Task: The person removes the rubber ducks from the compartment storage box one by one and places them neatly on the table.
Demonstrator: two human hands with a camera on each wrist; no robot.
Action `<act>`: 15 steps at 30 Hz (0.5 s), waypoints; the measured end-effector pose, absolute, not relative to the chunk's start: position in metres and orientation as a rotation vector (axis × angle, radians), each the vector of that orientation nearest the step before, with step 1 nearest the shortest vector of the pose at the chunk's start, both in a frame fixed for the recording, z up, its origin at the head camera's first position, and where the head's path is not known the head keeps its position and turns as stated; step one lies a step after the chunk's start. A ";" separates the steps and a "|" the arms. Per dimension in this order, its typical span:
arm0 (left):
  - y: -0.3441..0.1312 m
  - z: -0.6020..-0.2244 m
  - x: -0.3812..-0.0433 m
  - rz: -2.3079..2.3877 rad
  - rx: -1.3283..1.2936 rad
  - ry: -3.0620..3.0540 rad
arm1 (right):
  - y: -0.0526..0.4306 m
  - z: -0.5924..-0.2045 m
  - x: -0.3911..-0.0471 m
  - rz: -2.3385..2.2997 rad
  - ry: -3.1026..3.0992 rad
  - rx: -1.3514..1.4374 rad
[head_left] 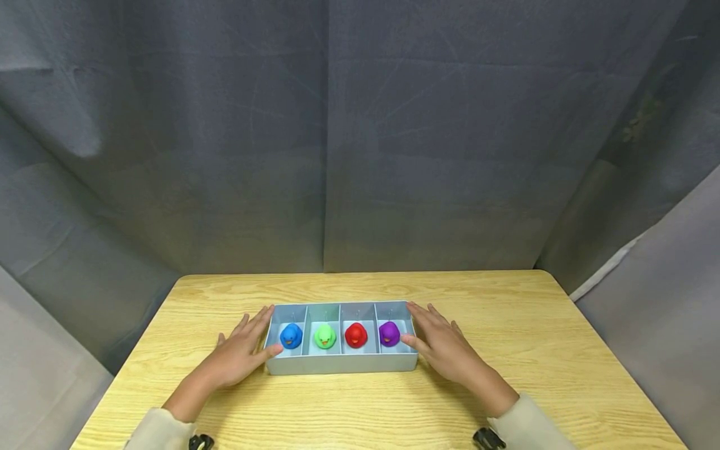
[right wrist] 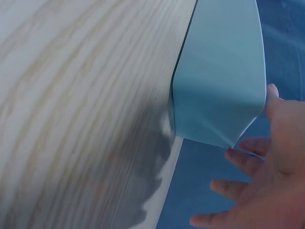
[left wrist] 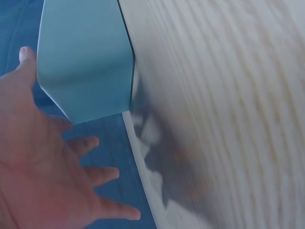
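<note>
A pale blue-grey tray point(head_left: 340, 364) with several compartments sits on the table. From left to right it holds a blue rubber duck point(head_left: 291, 336), a green rubber duck point(head_left: 325, 337), a red rubber duck point(head_left: 356, 335) and a purple rubber duck point(head_left: 389, 334), one per compartment. My left hand point(head_left: 239, 353) is at the tray's left end, fingers spread and straight, thumb over the front corner. At the right end my right hand point(head_left: 447, 345) mirrors it, its thumb tip near the purple duck. Both wrist views show fingertips right at the tray's rim.
The wooden table point(head_left: 349, 412) has light grain and rounded far corners. Dark grey curtains point(head_left: 326, 137) hang behind it, and paler cloth point(head_left: 664, 300) hangs at the sides. A dark band point(head_left: 488, 439) shows at the right sleeve.
</note>
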State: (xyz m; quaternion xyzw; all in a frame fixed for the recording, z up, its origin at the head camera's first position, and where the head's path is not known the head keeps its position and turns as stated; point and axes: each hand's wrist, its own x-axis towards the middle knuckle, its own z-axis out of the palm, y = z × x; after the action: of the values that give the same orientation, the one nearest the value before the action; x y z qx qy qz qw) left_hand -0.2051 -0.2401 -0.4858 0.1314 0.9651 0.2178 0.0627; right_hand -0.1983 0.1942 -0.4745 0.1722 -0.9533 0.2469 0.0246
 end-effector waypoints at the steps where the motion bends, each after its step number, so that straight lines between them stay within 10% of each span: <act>1: -0.240 -0.486 -0.205 0.671 0.397 2.907 | 0.193 -0.474 -0.199 0.765 -2.949 0.535; 15: -0.232 -0.486 -0.205 0.844 0.421 2.777 | 0.185 -0.474 -0.205 0.774 -2.898 0.601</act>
State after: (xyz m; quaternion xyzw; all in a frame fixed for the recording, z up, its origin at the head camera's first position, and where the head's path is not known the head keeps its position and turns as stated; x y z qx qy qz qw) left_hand -0.2046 -0.2325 -0.4857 0.1429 0.9417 0.2861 0.1042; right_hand -0.2045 0.1850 -0.4741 0.1964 -0.9465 0.2528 0.0412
